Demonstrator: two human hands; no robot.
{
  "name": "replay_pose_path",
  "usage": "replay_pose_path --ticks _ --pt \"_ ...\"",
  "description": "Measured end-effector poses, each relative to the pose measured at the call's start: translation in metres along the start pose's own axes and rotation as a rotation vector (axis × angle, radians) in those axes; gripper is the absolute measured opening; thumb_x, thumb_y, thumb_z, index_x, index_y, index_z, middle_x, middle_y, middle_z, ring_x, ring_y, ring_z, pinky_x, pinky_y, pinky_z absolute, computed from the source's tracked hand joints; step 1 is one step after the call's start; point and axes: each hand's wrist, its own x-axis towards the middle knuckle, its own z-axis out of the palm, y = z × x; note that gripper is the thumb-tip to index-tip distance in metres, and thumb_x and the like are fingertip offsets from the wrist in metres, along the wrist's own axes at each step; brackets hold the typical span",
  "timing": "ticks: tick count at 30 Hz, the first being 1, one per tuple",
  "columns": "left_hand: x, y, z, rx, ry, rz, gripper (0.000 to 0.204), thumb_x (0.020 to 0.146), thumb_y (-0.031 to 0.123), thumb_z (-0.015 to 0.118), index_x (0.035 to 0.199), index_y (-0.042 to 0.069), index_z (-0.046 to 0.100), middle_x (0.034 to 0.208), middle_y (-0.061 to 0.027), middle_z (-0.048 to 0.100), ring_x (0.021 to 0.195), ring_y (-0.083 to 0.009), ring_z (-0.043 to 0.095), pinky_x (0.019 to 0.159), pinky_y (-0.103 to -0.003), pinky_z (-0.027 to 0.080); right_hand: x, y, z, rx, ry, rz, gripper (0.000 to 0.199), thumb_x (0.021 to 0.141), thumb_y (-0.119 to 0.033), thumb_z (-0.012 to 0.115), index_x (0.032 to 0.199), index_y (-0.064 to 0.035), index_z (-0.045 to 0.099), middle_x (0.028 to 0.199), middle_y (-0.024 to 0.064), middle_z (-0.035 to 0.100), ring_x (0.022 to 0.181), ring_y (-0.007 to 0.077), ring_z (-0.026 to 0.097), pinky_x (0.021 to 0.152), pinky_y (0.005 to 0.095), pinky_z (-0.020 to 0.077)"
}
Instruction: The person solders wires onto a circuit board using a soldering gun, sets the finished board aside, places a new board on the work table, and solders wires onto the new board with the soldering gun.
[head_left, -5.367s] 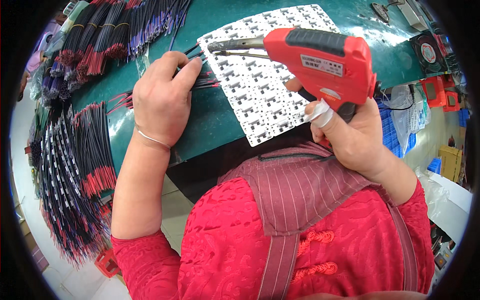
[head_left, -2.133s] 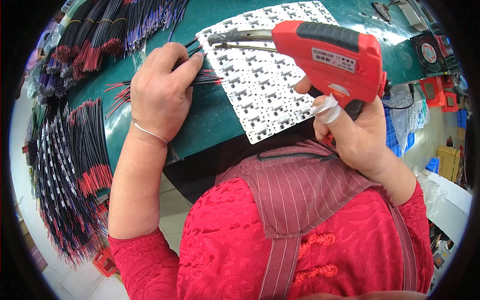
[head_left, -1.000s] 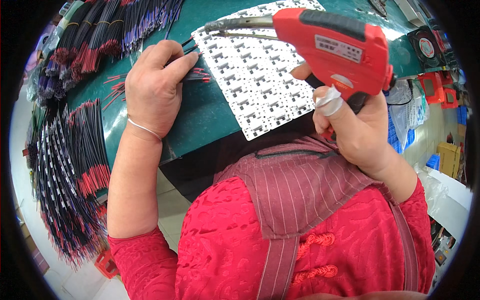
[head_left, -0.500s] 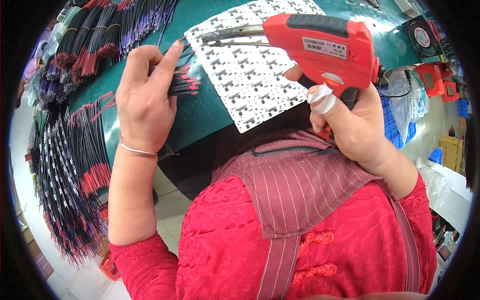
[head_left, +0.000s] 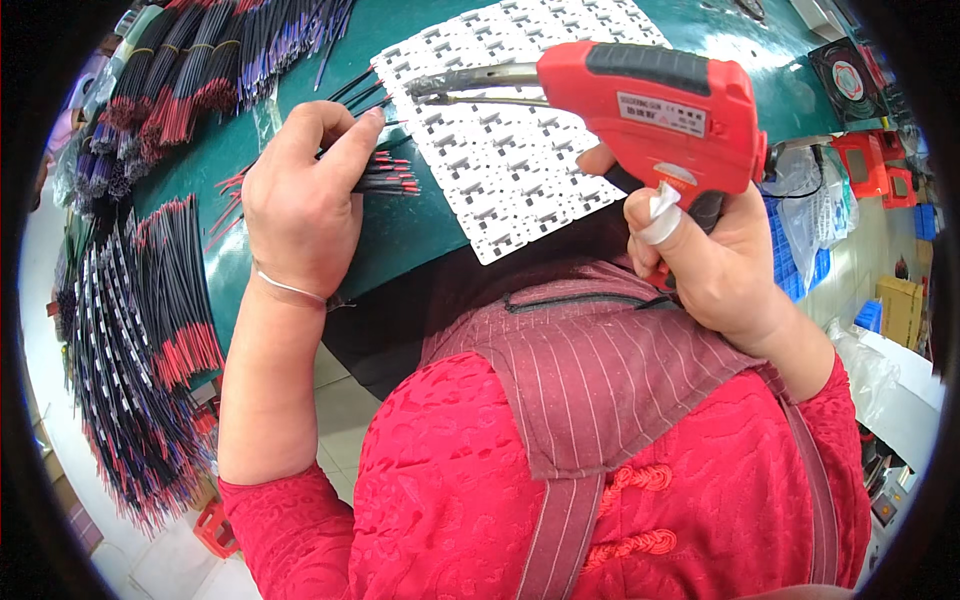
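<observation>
My right hand (head_left: 712, 245), with white tape round a finger, is wrapped about the handle of a red and black soldering gun (head_left: 640, 90). The gun's long tip (head_left: 450, 80) points left over the upper left edge of a white panel of small circuit boards (head_left: 520, 215). Just left of that edge my left hand (head_left: 300, 200) is closed, thumb and forefinger pinched together. From under its palm stick out thin black wires (head_left: 385, 180) with red ends. More wires reach the panel's edge beside the tip; whether the tip touches one I cannot tell.
Bundles of black wires with red ends (head_left: 180, 290) hang over the left side of the green table (head_left: 420, 255). More tied bundles (head_left: 190, 70) lie at the far left. A small black fan (head_left: 845, 75) stands far right, near red bins (head_left: 865, 165) and a blue crate (head_left: 790, 250).
My left hand has shifted slightly down and right, and its wires are more spread out. The soldering gun has moved a little right and down. More wires show at the panel's edge.
</observation>
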Motion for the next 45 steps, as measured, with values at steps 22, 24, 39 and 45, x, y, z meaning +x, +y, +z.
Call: replay_pose_path --ticks 22,24,39,45 --pt "0.001 -0.002 0.004 -0.017 -0.011 -0.075 0.049 0.062 -0.013 0.06 0.104 0.008 0.069 0.092 -0.0089 0.059 0.078 -0.0273 0.063 0.066 -0.037 0.05 0.004 0.004 0.001 0.027 -0.039 -0.033 0.027 0.094 -0.009 0.062 0.118 0.0011 0.057 0.112 0.0109 0.065 0.073 0.0087 0.057 0.065 0.0241 0.0471" --pt "0.0 -0.002 0.005 -0.007 -0.005 -0.073 0.049 0.062 -0.014 0.06 0.104 0.009 0.069 0.092 -0.0088 0.059 0.078 -0.0268 0.063 0.066 -0.036 0.051 0.004 0.002 0.0 0.023 -0.048 0.044 0.032 0.092 -0.007 0.066 0.122 0.0006 0.058 0.107 0.0065 0.067 0.084 0.0097 0.062 0.074 0.024 0.0492" --pt "0.001 -0.004 0.006 -0.051 0.009 0.018 0.039 0.061 -0.008 0.066 0.097 0.005 0.071 0.086 -0.0078 0.06 0.075 -0.0256 0.062 0.064 -0.036 0.051 0.004 0.002 0.004 -0.027 -0.041 0.026 0.029 0.092 -0.008 0.066 0.119 0.0003 0.061 0.098 0.0041 0.068 0.069 0.0051 0.056 0.062 0.0209 0.0452" --pt "0.001 -0.004 0.006 -0.044 -0.003 0.01 0.039 0.061 -0.008 0.066 0.097 0.005 0.071 0.086 -0.0075 0.059 0.076 -0.0256 0.062 0.064 -0.035 0.051 0.005 0.006 0.006 -0.02 -0.026 -0.099 0.018 0.091 -0.003 0.065 0.108 0.0013 0.062 0.098 0.0069 0.067 0.088 0.014 0.064 0.081 0.0292 0.0507"
